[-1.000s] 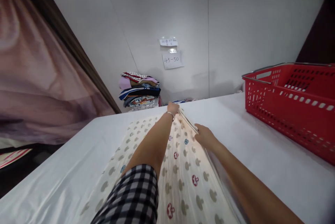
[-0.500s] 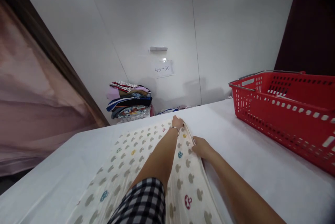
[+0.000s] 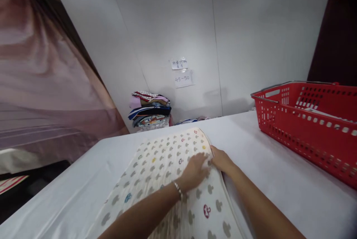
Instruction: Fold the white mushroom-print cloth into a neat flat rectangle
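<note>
White covering spreads over the table (image 3: 69, 187), and the patterned cloth (image 3: 158, 170) lies flat on it, left of the basket (image 3: 301, 140). The cloth looks light, soft and unlikely to break, apt to wrinkle; its layered right edge seems the best hold. The left hand (image 3: 195, 172) reaches flat across, fingers extended but blurred; the right hand (image 3: 223, 162) touches that edge, its pinch hidden.
</note>
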{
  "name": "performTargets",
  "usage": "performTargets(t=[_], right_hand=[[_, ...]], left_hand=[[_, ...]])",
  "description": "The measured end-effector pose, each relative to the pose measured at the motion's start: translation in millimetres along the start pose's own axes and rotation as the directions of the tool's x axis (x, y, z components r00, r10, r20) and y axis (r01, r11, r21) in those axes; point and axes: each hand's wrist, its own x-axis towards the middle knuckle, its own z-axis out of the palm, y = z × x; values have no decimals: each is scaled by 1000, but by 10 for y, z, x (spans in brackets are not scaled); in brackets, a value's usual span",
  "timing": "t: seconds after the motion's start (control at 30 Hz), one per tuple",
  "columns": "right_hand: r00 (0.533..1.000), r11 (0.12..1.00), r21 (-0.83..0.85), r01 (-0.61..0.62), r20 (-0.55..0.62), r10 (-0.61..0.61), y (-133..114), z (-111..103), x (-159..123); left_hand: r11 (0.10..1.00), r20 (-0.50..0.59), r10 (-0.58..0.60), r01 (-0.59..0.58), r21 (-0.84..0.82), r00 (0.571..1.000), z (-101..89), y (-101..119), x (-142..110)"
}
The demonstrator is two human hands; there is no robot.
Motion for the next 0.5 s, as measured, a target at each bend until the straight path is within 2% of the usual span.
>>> performTargets(t=[0.1,0.2,0.3,0.43,0.5], right_hand=[[998,997,-66,-47,31,49,-40,13,-9],[997,980,-188,-68,26,74,-96,35,-55],[997,962,-267,-56,31,66,-122,62,-141],[997,949,-310,-50,42,66,-62,103,-183],[997,947,-317,-46,43,63,-12,128,-151]], left_hand=[[991,140,97,-108,73,985,21,196,-581],[987,165,126,-141,79,978,50,377,-926],[986,97,121,-130,101,988,86,489,-1026],[979,19,169,-170,113,985,162,509,-984],[979,32,161,-164,122,986,185,500,-939]])
